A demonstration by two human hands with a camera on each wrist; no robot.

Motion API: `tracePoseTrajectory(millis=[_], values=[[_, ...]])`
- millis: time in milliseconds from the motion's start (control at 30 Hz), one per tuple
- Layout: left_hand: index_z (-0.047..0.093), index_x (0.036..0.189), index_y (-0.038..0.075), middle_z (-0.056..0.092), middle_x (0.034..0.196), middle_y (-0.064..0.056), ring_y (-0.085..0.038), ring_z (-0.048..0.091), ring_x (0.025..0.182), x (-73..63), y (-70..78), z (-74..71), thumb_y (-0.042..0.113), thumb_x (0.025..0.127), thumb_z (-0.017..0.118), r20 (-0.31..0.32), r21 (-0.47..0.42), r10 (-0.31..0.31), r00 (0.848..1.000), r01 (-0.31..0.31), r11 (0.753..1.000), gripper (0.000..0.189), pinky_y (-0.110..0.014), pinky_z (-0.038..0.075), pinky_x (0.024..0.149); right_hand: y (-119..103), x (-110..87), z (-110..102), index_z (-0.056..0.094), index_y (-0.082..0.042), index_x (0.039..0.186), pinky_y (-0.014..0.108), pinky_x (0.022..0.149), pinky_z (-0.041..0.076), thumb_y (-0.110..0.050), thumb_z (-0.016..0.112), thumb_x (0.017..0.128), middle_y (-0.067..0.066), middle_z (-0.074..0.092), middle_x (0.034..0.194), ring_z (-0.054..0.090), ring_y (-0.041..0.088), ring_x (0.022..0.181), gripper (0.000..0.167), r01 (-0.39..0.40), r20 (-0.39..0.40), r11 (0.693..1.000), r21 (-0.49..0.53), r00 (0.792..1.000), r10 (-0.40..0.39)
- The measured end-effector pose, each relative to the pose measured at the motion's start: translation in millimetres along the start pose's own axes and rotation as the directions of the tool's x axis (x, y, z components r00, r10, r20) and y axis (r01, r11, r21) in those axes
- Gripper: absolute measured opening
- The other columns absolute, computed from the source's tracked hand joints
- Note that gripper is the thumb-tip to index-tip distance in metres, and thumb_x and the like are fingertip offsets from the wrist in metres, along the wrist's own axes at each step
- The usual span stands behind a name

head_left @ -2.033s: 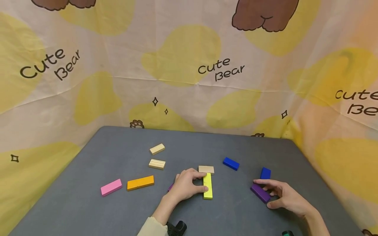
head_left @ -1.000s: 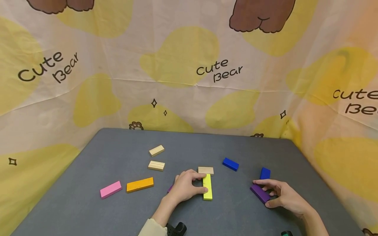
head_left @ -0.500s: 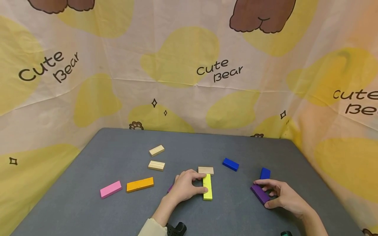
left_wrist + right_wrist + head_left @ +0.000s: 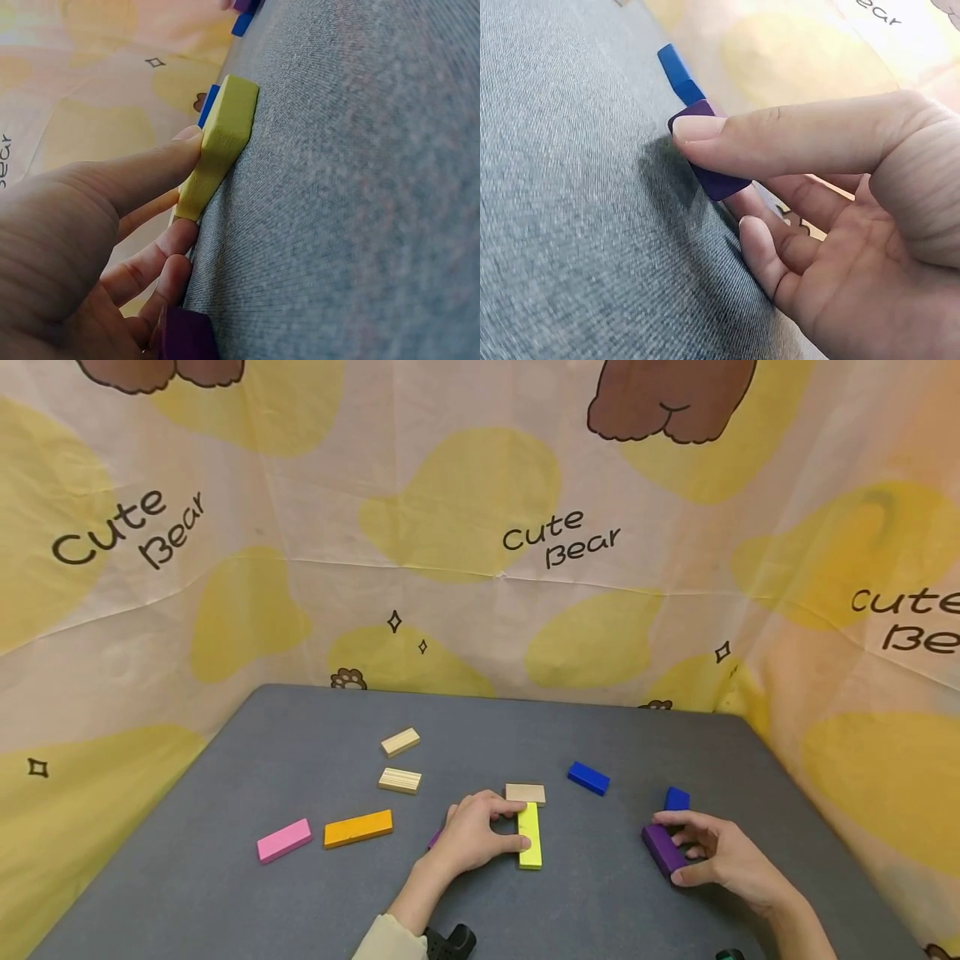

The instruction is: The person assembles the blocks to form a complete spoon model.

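My left hand [image 4: 472, 839] holds a yellow wooden block [image 4: 530, 847] between thumb and fingers, in the middle of the grey table. The block lies lengthwise away from me, its far end right at a plain wood block [image 4: 526, 793]. Beside that hand's little-finger side sits a purple block [image 4: 189, 335], mostly hidden in the head view. On the right, my right hand [image 4: 731, 860] pinches another purple block [image 4: 662, 850], thumb on its near end and a fingertip at its far end. In the right wrist view this purple block [image 4: 724, 185] is tilted, with a shadow below it.
A blue block [image 4: 677, 799] lies just beyond the right hand, a second blue block [image 4: 588, 778] further left. Orange [image 4: 358, 829] and pink [image 4: 284, 841] blocks lie left, with two plain wood blocks [image 4: 400, 780] behind. A printed cloth [image 4: 450, 527] surrounds the table [image 4: 225, 893].
The purple block in my right hand has turned and tilted, its side face now showing more, and that hand's index finger has risen slightly. My left hand stays on the yellow block.
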State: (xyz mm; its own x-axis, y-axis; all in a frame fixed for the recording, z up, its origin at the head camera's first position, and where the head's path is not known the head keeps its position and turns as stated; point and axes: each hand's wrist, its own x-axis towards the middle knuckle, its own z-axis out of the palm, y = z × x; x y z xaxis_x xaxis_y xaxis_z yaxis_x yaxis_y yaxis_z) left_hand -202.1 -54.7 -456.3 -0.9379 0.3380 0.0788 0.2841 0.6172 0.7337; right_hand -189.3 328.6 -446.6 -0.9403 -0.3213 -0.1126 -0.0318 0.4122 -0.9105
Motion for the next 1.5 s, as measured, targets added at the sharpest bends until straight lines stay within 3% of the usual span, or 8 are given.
tracePoseTrajectory(millis=[400, 767, 967, 1233, 1500], values=[[0.072, 0.123, 0.022, 0.06, 0.097, 0.009, -0.016, 0.054, 0.091, -0.9, -1.4, 0.3, 0.038, 0.077, 0.084, -0.002, -0.005, -0.01, 1.0, 0.01, 1.0, 0.05, -0.045, 0.032, 0.078, -17.7, 5.8, 24.7, 0.052, 0.001, 0.139, 0.035, 0.072, 0.053, -0.006, 0.087, 0.071, 0.022, 0.054, 0.11, 0.057, 0.032, 0.092, 0.077, -0.033, -0.077, 0.998, 0.049, 0.996, 0.037], [0.072, 0.123, 0.022, 0.061, 0.097, 0.009, -0.016, 0.055, 0.091, -1.8, -1.6, 0.5, 0.037, 0.077, 0.085, -0.005, -0.009, -0.001, 1.0, 0.001, 1.0, 0.049, -0.046, 0.032, 0.08, -55.3, 11.5, 81.4, 0.056, -0.002, 0.134, 0.034, 0.07, 0.051, -0.003, 0.089, 0.067, 0.017, 0.06, 0.105, 0.058, 0.03, 0.088, 0.075, -0.035, -0.097, 0.994, 0.103, 0.994, 0.045], [0.072, 0.122, 0.022, 0.061, 0.097, 0.009, -0.017, 0.054, 0.09, -1.7, -0.2, 0.3, 0.038, 0.077, 0.084, -0.017, 0.008, 0.0, 1.0, 0.0, 1.0, 0.049, -0.045, 0.032, 0.079, -73.6, 11.0, 114.7, 0.059, -0.004, 0.131, 0.033, 0.071, 0.051, -0.005, 0.091, 0.066, 0.015, 0.06, 0.104, 0.058, 0.029, 0.089, 0.073, -0.011, -0.04, 0.996, 0.092, 0.999, 0.015], [0.072, 0.123, 0.022, 0.062, 0.099, 0.007, -0.018, 0.054, 0.091, -1.8, 1.2, 0.0, 0.039, 0.078, 0.083, -0.025, 0.016, 0.011, 1.0, -0.01, 1.0, 0.049, -0.045, 0.032, 0.08, -81.0, 10.6, 141.2, 0.063, -0.006, 0.125, 0.033, 0.076, 0.051, -0.007, 0.092, 0.065, 0.01, 0.059, 0.109, 0.056, 0.026, 0.092, 0.067, 0.022, 0.067, 0.999, 0.044, 0.997, -0.025], [0.073, 0.122, 0.019, 0.062, 0.098, 0.005, -0.02, 0.055, 0.092, -3.1, 2.5, -1.6, 0.037, 0.078, 0.084, -0.037, 0.009, 0.036, 0.999, -0.035, 0.999, 0.049, -0.045, 0.032, 0.079, -77.8, 12.3, 153.4, 0.065, -0.015, 0.119, 0.029, 0.069, 0.049, -0.018, 0.094, 0.064, 0.001, 0.056, 0.107, 0.054, 0.022, 0.088, 0.062, 0.133, 0.134, 0.98, -0.145, 0.985, -0.113]])
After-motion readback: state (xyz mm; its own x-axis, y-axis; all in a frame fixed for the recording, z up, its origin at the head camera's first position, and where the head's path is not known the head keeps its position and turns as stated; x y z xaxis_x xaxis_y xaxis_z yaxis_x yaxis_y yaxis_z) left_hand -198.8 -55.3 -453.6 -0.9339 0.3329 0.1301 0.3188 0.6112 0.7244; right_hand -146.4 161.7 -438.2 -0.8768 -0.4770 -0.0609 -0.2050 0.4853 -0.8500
